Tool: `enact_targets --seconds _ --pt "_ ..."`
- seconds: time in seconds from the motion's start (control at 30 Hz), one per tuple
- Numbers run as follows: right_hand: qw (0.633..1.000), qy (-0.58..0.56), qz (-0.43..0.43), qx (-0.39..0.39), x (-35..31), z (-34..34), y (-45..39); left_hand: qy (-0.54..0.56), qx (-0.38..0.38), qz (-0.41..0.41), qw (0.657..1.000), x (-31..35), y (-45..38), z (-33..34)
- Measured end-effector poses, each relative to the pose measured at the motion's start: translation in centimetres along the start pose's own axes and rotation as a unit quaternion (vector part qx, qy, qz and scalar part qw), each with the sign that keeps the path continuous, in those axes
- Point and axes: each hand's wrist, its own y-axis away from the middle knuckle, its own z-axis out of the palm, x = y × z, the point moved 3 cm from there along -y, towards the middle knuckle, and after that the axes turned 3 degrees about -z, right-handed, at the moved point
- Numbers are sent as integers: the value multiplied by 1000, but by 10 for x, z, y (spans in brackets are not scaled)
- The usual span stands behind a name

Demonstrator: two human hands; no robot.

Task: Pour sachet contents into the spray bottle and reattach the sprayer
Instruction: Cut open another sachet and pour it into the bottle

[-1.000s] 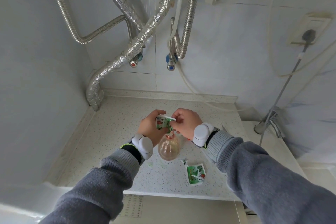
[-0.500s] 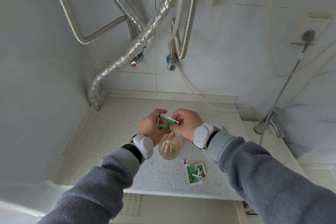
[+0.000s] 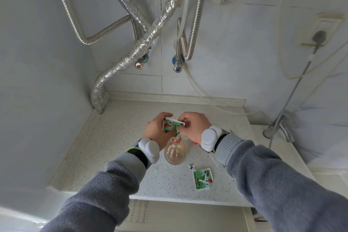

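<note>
Two hands share one small green sachet (image 3: 170, 125) just above the open neck of the spray bottle (image 3: 174, 151), which stands upright on the speckled counter (image 3: 116, 137) between the wrists. The left hand (image 3: 157, 131) curls around the sachet's left side, thumb over its top edge; the right hand (image 3: 194, 127) pinches the upper right corner, fingers bent tight. Its lower tip points down at the bottle mouth — touching or just above, I cannot tell.

A sachet like this looks light, thin and floppy (likely slick too), so it is best held by the sealed edges and squeezed from the top downward. The clear bottle seems light and easy to tip, with neither hand steadying it. Another sachet (image 3: 203, 177) lies flat near the counter's front edge. No sprayer is plainly visible.
</note>
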Motion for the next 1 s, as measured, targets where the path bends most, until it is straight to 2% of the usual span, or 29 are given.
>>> enact_targets --seconds 0.67,1.0 --pt "1000 5 -10 -3 3 1 1 -2 10 -8 1000 -2 4 1" --pt "1000 -2 -8 24 6 1 4 4 10 -16 1000 -12 11 -2"
